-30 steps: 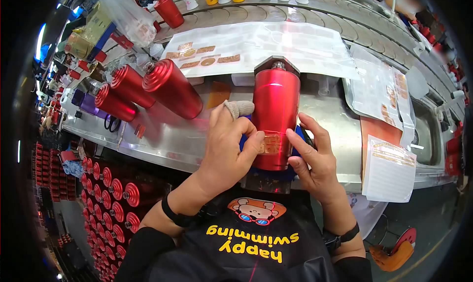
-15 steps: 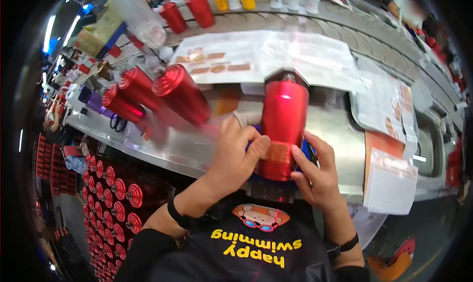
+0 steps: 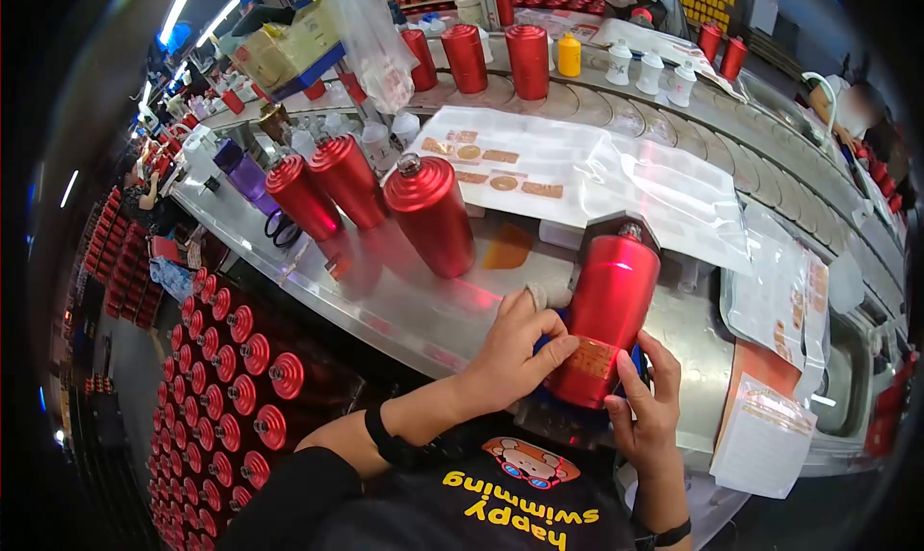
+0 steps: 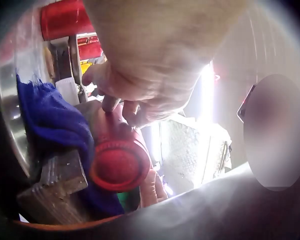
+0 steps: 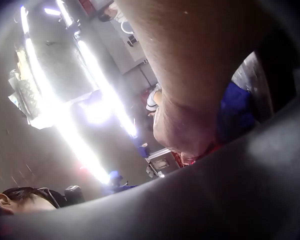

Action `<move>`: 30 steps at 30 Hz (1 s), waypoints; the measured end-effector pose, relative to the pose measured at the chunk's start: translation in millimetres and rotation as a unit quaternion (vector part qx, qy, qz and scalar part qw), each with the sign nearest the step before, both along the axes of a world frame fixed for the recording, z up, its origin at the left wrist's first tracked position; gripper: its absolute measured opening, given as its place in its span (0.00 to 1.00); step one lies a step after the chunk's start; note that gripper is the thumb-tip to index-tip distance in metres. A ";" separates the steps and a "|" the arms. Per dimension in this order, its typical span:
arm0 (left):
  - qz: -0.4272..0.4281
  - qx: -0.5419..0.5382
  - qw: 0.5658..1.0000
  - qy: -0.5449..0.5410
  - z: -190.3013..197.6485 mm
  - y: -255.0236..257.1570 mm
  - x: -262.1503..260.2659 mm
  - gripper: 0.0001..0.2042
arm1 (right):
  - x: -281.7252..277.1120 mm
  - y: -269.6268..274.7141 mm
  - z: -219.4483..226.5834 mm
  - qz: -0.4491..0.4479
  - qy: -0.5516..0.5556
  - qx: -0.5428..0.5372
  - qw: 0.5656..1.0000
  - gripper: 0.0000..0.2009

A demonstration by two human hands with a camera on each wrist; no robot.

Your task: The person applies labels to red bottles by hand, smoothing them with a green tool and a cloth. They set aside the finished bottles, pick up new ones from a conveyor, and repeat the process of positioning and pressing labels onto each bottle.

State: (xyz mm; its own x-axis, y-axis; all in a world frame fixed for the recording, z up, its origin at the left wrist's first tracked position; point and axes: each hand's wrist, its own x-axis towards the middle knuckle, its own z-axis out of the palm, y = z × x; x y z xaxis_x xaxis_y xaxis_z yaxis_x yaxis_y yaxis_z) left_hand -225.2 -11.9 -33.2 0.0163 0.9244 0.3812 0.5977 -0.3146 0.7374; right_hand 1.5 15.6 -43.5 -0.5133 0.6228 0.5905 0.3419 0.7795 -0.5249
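Note:
A red metallic bottle [image 3: 616,281] lies tilted, its neck end at a dark angular holder [image 3: 599,226]. Across its lower part is a gold-patterned label [image 3: 591,360]. On the bottle's left, my left hand [image 3: 510,357] pinches the label's left end between thumb and bent index finger. My right hand [image 3: 651,418] rests its fairly straight fingers against the right side, a fingertip by the label's right end. The left wrist view shows the round bottle base [image 4: 121,167] beside a blue cloth [image 4: 60,120]. In the right wrist view, my right hand [image 5: 185,127] mostly hides the bottle.
Red bottles [image 3: 430,219] stand to the left. White sheets [image 3: 577,171] with gold labels lie behind, with more papers [image 3: 765,435] and a sink [image 3: 847,358] at right. A conveyor [image 3: 712,132] carries bottles. Many red bottles [image 3: 226,363] stand low at left.
The head view has shifted, so the bottle and both hands appear lower and farther right, and more of the conveyor shows. Both hands keep nearly the same places on the bottle.

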 end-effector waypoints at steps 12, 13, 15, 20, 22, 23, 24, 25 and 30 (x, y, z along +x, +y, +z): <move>-0.013 -0.038 0.999 -0.029 5.1 -1.9 -2.7 0.12 | 5.2 -4.9 -2.1 -0.006 0.010 -0.003 1.000 0.24; -0.015 -0.037 0.999 -0.033 4.9 -1.9 -2.7 0.12 | 5.3 -5.2 -1.3 -0.006 0.011 -0.006 1.000 0.24; -0.020 -0.036 0.998 -0.041 4.8 -1.5 -2.8 0.11 | 5.4 -5.5 -2.5 -0.006 0.011 -0.008 1.000 0.24; -0.027 -0.033 0.999 -0.022 7.6 -2.0 -4.2 0.10 | 4.8 -4.1 -5.6 -0.009 0.003 0.001 1.000 0.23; -0.025 -0.041 0.999 -0.022 8.1 -2.4 -4.4 0.11 | 5.1 -3.3 -5.6 -0.007 0.004 0.002 1.000 0.23; -0.025 -0.050 0.998 -0.023 8.4 -3.1 -4.7 0.11 | 5.1 -3.1 -5.5 -0.005 0.005 0.002 1.000 0.23; -0.024 -0.058 0.998 -0.024 8.7 -3.7 -4.8 0.11 | 5.0 -3.6 -4.9 -0.006 0.004 -0.001 1.000 0.23; -0.019 -0.065 0.997 -0.036 9.3 -3.1 -4.7 0.12 | 4.8 -4.3 -3.8 -0.007 0.004 -0.005 1.000 0.23; 0.024 -0.054 0.998 -0.029 0.4 4.0 3.4 0.17 | 2.2 -3.0 -4.3 -0.006 -0.007 0.002 1.000 0.23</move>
State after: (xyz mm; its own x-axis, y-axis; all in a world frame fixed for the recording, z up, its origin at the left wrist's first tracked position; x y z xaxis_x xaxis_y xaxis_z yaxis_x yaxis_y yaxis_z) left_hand -221.8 -8.0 -32.8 -0.0480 0.9594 0.2778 0.5652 -0.2033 0.7995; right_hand 3.7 12.6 -47.8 -0.5137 0.6271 0.5855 0.3586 0.7769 -0.5175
